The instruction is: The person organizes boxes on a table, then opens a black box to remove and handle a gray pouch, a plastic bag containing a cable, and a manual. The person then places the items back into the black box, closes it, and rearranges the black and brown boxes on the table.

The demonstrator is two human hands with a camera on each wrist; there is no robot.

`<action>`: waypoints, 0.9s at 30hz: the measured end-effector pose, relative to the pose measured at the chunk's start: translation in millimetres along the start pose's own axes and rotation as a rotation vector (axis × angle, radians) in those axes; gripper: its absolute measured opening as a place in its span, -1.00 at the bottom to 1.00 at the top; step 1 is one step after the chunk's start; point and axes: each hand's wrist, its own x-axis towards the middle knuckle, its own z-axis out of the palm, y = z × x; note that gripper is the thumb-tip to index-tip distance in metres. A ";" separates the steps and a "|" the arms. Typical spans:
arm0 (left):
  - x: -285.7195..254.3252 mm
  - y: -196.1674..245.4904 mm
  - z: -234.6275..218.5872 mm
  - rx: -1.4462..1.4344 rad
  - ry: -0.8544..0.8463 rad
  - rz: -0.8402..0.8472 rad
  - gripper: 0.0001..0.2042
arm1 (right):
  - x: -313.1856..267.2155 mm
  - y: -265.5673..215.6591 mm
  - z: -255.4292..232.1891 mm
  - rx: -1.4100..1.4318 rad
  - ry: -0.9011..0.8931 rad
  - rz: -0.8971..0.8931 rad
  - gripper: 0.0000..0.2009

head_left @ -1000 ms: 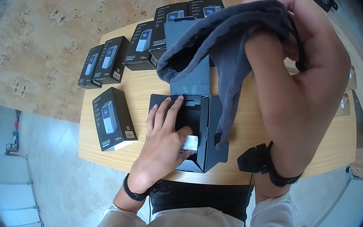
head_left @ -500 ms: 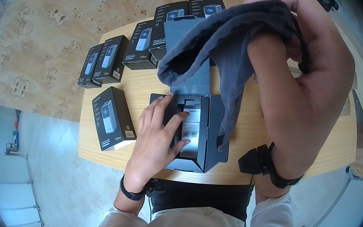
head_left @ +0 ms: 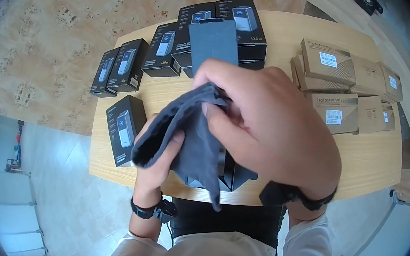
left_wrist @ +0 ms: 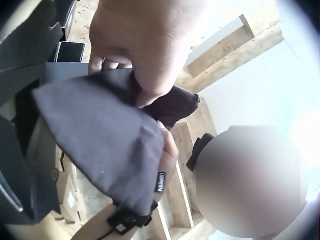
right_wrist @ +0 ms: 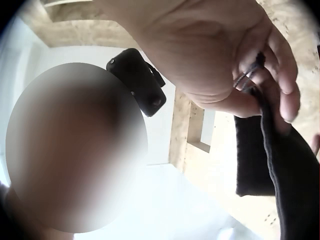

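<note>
A dark grey cloth drawstring pouch (head_left: 195, 142) hangs between both hands, its mouth facing the lower left. My left hand (head_left: 160, 163) pinches the rim, thumb on the near side and fingers mostly hidden behind the cloth. With thumb and fingers my right hand (head_left: 262, 117) grips the pouch's upper edge; a thin cord (right_wrist: 250, 75) shows by its fingers in the right wrist view. A small UGREEN tag (left_wrist: 160, 182) is on the pouch's side seam. Behind the pouch stands an open black box, its long lid flap (head_left: 213, 42) raised; the pouch and hands cover most of its inside.
Several closed black boxes stand along the table's left and back, one (head_left: 125, 131) close beside my left hand. Brown cardboard boxes (head_left: 328, 64) are stacked at the back right. The wooden table's (head_left: 364, 163) front edge is near my body.
My left hand has left the open box and taken hold of the pouch's rim. My right hand has brought the pouch down and left, over the box.
</note>
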 end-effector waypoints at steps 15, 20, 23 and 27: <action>-2.8 -18.8 14.6 0.192 -0.136 -0.074 -0.29 | -4.3 37.8 24.6 -0.481 0.035 -0.073 -0.85; -3.6 -13.6 7.2 0.449 -0.030 0.103 -0.37 | -6.7 50.5 47.4 -0.360 0.073 -0.190 -0.90; -10.4 -8.3 -6.6 0.741 -0.125 0.233 -0.42 | -7.3 44.7 54.0 -0.331 0.006 -0.205 -0.90; -23.6 1.4 -0.9 0.651 -0.091 0.115 -0.48 | -1.6 44.6 64.6 -0.363 -0.170 -0.174 -0.89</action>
